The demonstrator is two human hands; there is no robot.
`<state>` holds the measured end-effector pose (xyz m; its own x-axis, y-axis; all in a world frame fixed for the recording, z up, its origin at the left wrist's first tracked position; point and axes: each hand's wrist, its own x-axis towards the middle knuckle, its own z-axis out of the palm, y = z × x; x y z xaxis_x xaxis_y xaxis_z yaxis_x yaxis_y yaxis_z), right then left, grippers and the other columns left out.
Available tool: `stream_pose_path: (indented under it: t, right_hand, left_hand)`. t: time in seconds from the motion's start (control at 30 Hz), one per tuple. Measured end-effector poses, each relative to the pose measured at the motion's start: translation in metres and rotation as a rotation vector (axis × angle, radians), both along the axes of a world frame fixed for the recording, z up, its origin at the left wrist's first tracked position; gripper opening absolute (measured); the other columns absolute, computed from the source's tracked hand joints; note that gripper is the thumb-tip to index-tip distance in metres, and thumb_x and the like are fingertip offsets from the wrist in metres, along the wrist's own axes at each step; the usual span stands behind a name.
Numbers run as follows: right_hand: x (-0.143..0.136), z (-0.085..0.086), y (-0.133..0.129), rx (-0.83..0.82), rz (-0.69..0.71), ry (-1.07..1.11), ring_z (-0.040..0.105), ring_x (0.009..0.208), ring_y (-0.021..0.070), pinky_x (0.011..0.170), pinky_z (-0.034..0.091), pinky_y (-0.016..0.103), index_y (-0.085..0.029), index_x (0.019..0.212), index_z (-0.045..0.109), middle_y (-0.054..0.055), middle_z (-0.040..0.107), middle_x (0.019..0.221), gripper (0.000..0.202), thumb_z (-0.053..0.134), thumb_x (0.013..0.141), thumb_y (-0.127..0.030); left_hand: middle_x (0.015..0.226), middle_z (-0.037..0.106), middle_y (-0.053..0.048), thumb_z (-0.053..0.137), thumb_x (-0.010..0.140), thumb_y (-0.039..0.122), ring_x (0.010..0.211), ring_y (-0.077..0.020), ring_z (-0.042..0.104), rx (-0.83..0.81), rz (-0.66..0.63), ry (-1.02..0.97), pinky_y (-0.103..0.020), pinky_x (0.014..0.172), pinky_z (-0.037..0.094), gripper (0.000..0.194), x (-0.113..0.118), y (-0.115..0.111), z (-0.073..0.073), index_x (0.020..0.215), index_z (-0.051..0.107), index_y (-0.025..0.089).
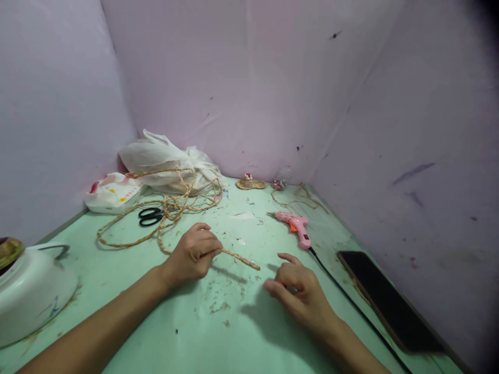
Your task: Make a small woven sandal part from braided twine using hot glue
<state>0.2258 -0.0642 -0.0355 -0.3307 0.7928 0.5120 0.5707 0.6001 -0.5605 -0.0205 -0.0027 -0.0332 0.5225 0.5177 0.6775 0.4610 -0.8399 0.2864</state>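
On the near right, the right hand (300, 292) hangs with curled fingers, gripping nothing. Slightly farther, left, the left hand (195, 253) pinches a braided cord (241, 258), presumably steadying its projecting end; slack loops lie far left across the desk (156, 337), seemingly out of the way.

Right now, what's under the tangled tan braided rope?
Black-handled scissors peek from under the rope; the green tabletop shows between loops. The tangle mostly covers the scissors' other end.
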Motion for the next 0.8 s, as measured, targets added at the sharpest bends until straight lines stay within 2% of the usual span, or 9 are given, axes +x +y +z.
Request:
stream_pose_path:
  t: [0.1,0.17,0.27,0.37,0.47,0.57,0.67,0.73,0.8]
  right_hand:
    - [0.006,0.01,0.005,-0.105,-0.177,0.082,0.053,0.046,0.0118,0.072,0.048,0.032,-0.019,0.056,0.059,-0.002,0.057,0.049,0.039,0.044,0.088,-0.036]
    - [0.01,0.019,0.014,-0.213,-0.264,0.06,0.057,0.052,0.0149,0.055,0.047,0.026,-0.019,0.064,0.064,0.001,0.062,0.055,0.034,0.046,0.085,-0.039]
    - [0.015,0.035,0.038,-0.377,-0.228,-0.074,0.058,0.053,0.0162,0.049,0.044,0.024,-0.019,0.066,0.066,0.001,0.065,0.058,0.025,0.052,0.078,-0.036]
    - [0.019,0.049,0.075,-0.428,-0.216,-0.254,0.054,0.047,0.0146,0.043,0.037,0.023,-0.019,0.064,0.066,0.0,0.06,0.053,0.02,0.053,0.075,-0.03]
    - [0.021,0.057,0.122,-0.413,-0.395,-0.463,0.055,0.048,0.0134,0.046,0.038,0.023,-0.019,0.071,0.067,-0.001,0.06,0.053,0.02,0.05,0.078,-0.026]
    - [0.022,0.058,0.177,-0.349,-0.455,-0.554,0.062,0.067,0.0175,0.059,0.042,0.024,-0.018,0.072,0.067,0.002,0.065,0.064,0.014,0.054,0.078,-0.021]
    - [0.023,0.054,0.236,-0.31,-0.509,-0.612,0.061,0.089,0.0214,0.075,0.045,0.03,-0.017,0.085,0.067,0.008,0.067,0.088,0.012,0.055,0.083,-0.02]
    - [0.021,0.049,0.27,-0.317,-0.52,-0.641,0.058,0.095,0.0194,0.082,0.047,0.038,-0.016,0.106,0.059,0.008,0.06,0.108,0.023,0.054,0.088,-0.029]
    - [0.018,0.042,0.298,-0.343,-0.527,-0.653,0.057,0.098,0.0197,0.083,0.049,0.04,-0.017,0.113,0.055,0.009,0.056,0.117,0.028,0.052,0.089,-0.031]
  left_hand:
    - [0.059,0.064,0.001,0.051,0.08,0.014,0.054,-0.0111,0.055,-0.041,0.166,-0.119,-0.035,0.08,0.044,0.017,-0.002,0.0,-0.006,0.069,0.062,0.018]
    - [0.057,0.063,0.002,0.051,0.08,0.014,0.053,-0.0112,0.055,-0.093,0.211,-0.163,-0.035,0.079,0.045,0.017,-0.001,-0.001,-0.01,0.067,0.062,0.018]
    - [0.056,0.061,0.002,0.049,0.081,0.014,0.054,-0.0116,0.054,-0.161,0.221,-0.187,-0.034,0.077,0.045,0.02,0.001,-0.003,-0.015,0.067,0.062,0.019]
    - [0.057,0.06,0.002,0.049,0.082,0.016,0.054,-0.0116,0.053,-0.186,0.238,-0.216,-0.036,0.079,0.043,0.019,0.001,-0.002,-0.018,0.068,0.063,0.019]
    - [0.06,0.062,0.002,0.051,0.081,0.017,0.055,-0.0115,0.054,-0.203,0.308,-0.26,-0.038,0.082,0.041,0.016,0.0,0.0,-0.022,0.07,0.063,0.02]
    - [0.058,0.062,0.003,0.051,0.081,0.017,0.054,-0.0116,0.055,-0.228,0.362,-0.279,-0.039,0.082,0.04,0.017,0.0,0.001,-0.024,0.068,0.062,0.02]
    - [0.057,0.061,0.003,0.05,0.081,0.017,0.053,-0.0116,0.054,-0.224,0.366,-0.274,-0.039,0.08,0.042,0.017,0.001,0.002,-0.024,0.068,0.062,0.02]
    - [0.056,0.06,0.002,0.05,0.081,0.017,0.051,-0.0118,0.054,-0.221,0.368,-0.269,-0.038,0.078,0.043,0.018,0.001,0.003,-0.023,0.068,0.062,0.02]
    - [0.054,0.059,0.002,0.049,0.081,0.018,0.05,-0.0119,0.053,-0.222,0.366,-0.266,-0.037,0.076,0.044,0.019,0.002,0.004,-0.022,0.067,0.062,0.02]
